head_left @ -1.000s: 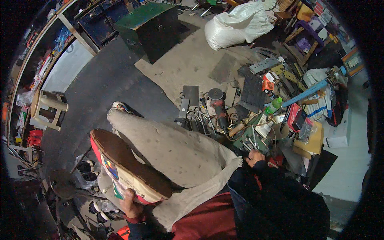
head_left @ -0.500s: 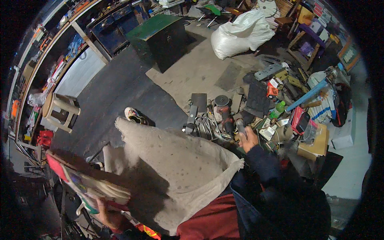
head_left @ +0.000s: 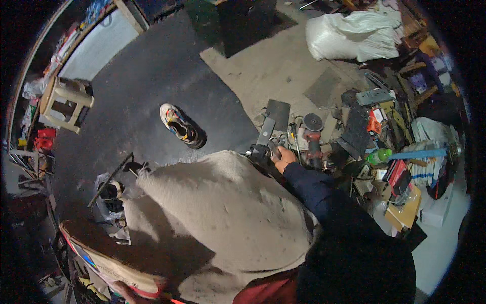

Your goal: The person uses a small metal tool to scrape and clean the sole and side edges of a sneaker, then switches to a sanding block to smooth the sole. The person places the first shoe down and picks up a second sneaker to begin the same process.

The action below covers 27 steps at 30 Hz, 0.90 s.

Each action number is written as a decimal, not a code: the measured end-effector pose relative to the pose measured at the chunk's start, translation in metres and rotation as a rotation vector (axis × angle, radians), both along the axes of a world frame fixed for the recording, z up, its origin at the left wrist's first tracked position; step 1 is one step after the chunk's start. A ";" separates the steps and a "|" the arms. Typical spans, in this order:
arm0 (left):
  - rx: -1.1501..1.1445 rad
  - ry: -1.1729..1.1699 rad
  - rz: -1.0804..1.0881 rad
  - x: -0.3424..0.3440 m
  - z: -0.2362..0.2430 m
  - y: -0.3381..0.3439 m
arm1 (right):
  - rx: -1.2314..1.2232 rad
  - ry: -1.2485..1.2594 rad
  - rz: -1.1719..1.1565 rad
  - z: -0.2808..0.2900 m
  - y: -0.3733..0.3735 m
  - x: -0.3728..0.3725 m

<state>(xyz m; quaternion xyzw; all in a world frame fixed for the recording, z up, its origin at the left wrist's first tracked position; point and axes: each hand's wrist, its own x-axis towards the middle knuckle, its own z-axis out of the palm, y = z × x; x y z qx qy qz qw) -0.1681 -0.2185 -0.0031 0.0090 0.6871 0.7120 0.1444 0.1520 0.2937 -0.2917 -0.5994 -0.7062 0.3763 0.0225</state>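
My left hand (head_left: 127, 293) grips a shoe (head_left: 109, 266) at the lower left, beside my lap. The shoe's dark brown sole faces up, and its colourful side wall shows below. Only a few of that hand's fingers are visible. At the front edge of the tool pile, my right hand (head_left: 286, 159) is closed around a short greyish tool (head_left: 274, 148) whose kind I cannot make out. A black object (head_left: 260, 153) lies just left of it. A beige cloth (head_left: 228, 202) with dark spots covers my lap between the hands.
On the dark floor mat stands a multicoloured shoe (head_left: 177, 125). An angle grinder (head_left: 314, 139) lies right of my right hand, amid tools, boxes and a green bottle (head_left: 378, 156). Farther off are a white sack (head_left: 352, 38), a dark cabinet (head_left: 245, 28) and a beige stool (head_left: 68, 104).
The view has shifted. My right hand has moved left past the grinder, with the greyish tool in it. The shoe in my left hand has turned, so its sole faces up more.
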 end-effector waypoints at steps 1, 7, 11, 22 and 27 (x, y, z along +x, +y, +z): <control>-0.147 0.112 0.045 0.000 0.001 0.003 | 0.016 -0.018 0.026 -0.009 0.005 -0.007; -0.676 0.441 0.202 0.004 0.009 0.013 | -0.047 -0.178 0.122 -0.054 0.033 -0.044; -0.798 0.503 0.224 0.000 0.006 0.025 | -0.142 -0.209 0.227 -0.090 0.041 -0.045; -1.034 0.870 0.371 -0.019 -0.002 0.050 | -0.003 -0.055 0.154 -0.137 0.014 -0.009; -0.890 1.177 0.270 -0.026 -0.001 0.057 | 0.073 -0.110 -0.225 -0.116 0.061 -0.027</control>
